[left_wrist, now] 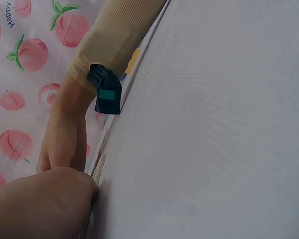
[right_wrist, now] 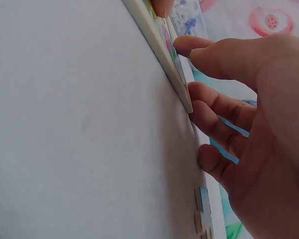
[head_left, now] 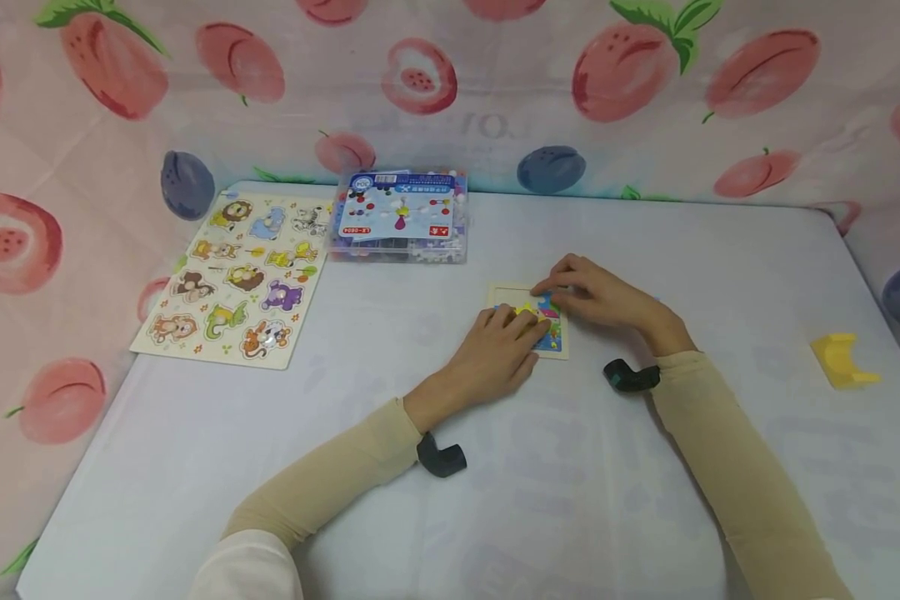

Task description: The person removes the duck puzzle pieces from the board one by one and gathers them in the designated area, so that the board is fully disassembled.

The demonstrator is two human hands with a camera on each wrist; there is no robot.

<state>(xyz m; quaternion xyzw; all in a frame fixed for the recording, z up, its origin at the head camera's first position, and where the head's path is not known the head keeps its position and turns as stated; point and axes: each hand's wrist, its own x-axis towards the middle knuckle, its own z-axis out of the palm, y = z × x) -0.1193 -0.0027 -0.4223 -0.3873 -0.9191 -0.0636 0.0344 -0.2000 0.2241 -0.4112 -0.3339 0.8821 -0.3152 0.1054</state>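
A small jigsaw puzzle in a pale wooden frame lies on the table, with yellow, blue and red pieces in it. My left hand rests on its left and lower part, fingers stretched over the pieces and hiding some of them. My right hand is at the upper right of the frame. Its index fingertip and thumb touch the puzzle beside a blue piece, while the other fingers lie by the frame's edge in the right wrist view. Loose puzzle pieces lie near that hand.
To the left lies a wooden animal puzzle board. A clear plastic box of small parts stands at the back beside it. A yellow curved block sits at the far right of the white table. Fruit-patterned cloth hangs behind.
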